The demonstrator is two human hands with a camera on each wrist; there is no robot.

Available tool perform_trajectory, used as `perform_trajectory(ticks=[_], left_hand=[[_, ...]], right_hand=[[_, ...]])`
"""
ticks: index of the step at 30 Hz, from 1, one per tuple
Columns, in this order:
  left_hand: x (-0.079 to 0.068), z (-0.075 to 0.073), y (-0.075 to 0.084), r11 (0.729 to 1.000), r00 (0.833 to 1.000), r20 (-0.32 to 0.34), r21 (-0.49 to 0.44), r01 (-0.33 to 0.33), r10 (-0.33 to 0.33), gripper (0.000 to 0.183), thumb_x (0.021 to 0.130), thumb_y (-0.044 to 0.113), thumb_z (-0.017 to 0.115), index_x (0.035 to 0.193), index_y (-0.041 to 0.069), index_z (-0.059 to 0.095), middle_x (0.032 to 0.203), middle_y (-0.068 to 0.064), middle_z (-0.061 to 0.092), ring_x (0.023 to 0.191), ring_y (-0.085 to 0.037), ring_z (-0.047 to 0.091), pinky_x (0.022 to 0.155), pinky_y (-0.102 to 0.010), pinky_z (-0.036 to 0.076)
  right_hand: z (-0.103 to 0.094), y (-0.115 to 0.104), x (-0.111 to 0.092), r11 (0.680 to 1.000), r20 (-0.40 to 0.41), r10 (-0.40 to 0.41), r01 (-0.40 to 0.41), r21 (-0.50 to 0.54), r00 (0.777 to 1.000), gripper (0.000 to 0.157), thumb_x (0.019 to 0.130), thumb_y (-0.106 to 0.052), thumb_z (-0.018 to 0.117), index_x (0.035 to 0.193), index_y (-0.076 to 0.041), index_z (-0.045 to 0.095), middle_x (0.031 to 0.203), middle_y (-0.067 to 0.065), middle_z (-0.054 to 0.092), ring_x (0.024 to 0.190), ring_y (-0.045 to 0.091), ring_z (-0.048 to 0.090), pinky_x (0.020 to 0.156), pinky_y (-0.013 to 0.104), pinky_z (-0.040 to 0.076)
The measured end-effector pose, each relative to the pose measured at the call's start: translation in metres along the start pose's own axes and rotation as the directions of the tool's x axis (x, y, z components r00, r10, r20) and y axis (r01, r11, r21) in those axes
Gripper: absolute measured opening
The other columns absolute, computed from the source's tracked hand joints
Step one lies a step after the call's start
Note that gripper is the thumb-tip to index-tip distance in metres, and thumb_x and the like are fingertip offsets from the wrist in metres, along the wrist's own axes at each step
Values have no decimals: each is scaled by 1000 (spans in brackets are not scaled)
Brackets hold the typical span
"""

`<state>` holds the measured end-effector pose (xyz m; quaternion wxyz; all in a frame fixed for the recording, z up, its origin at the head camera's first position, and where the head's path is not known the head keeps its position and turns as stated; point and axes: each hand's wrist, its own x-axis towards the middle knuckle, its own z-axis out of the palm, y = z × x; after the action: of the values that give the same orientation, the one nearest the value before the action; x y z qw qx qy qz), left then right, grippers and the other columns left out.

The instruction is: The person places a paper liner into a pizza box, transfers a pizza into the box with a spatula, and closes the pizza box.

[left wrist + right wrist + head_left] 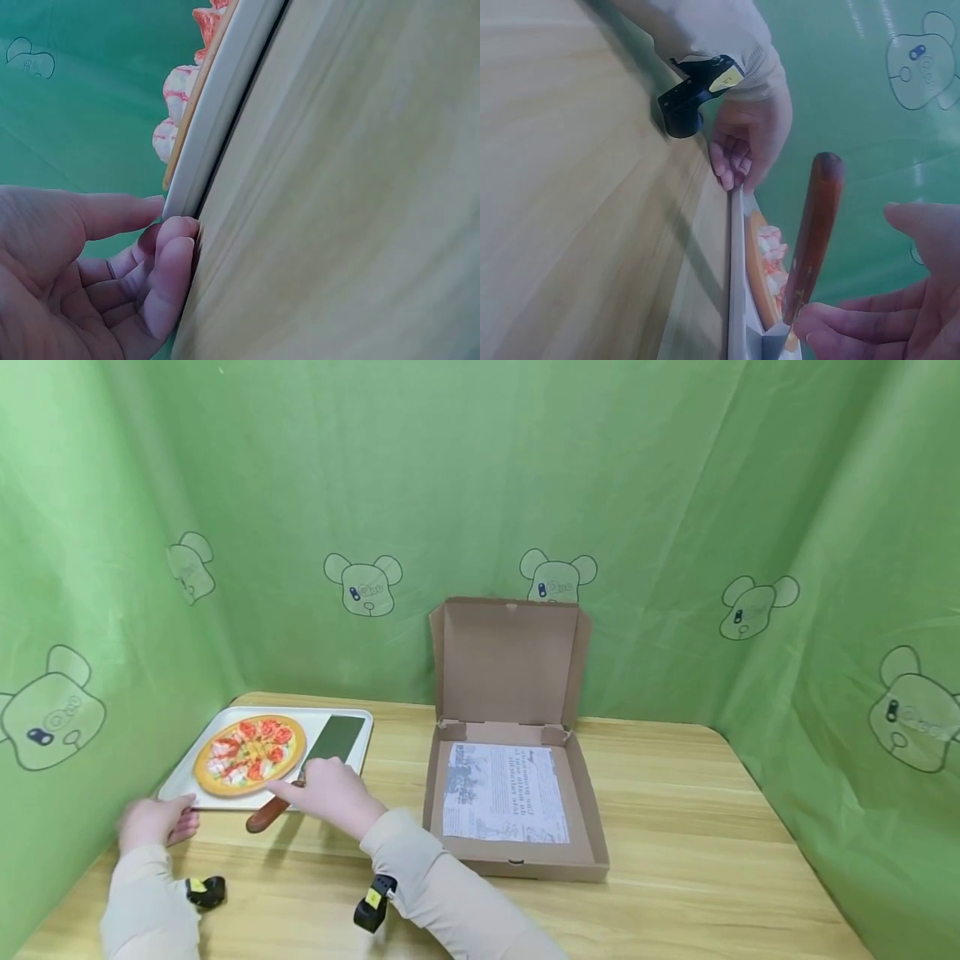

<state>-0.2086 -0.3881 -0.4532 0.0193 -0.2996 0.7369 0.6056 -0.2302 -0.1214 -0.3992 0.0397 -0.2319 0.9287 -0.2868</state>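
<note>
At the table's left, a pizza (251, 755) with red and white toppings lies on a white tray (225, 718). My left hand (153, 827) pinches the tray's near left corner, thumb on the rim and curled fingers below, as the left wrist view shows. A pizza turner rests on the tray's right side, its flat blade (339, 735) reflecting green and its brown wooden handle (817, 225) sticking out over the near rim. My right hand (333, 789) is at the turner: fingertips touch the handle's base near the blade, while the thumb stands away from the handle.
An open cardboard pizza box (517, 864) stands right of the tray, its lid (513, 664) upright at the back and a printed paper sheet (502, 793) inside. Green curtains (465, 485) enclose the wooden table (675, 827) at the back and sides.
</note>
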Motion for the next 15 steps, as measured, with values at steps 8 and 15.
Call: perform_trajectory(ticks=[8,15], left_hand=[[-3,-1,0,998,999,37,-54,10,-8,18,96,8,52,90,-9,54,55,3,64,50,-7,65,57,-22,61],[-2,0,-2,998,1000,11,-68,6,-5,16,95,8,54,90,-6,53,55,2,64,49,-8,65,56,-22,61]], right_hand=[[11,-14,7,989,-13,39,-40,-144,999,61,88,-68,52,52,-19,49,47,-6,44,43,7,43,38,22,38],[20,-26,8,971,0,74,-72,-229,997,60,86,-70,52,59,-17,62,65,-3,65,55,9,54,41,22,41]])
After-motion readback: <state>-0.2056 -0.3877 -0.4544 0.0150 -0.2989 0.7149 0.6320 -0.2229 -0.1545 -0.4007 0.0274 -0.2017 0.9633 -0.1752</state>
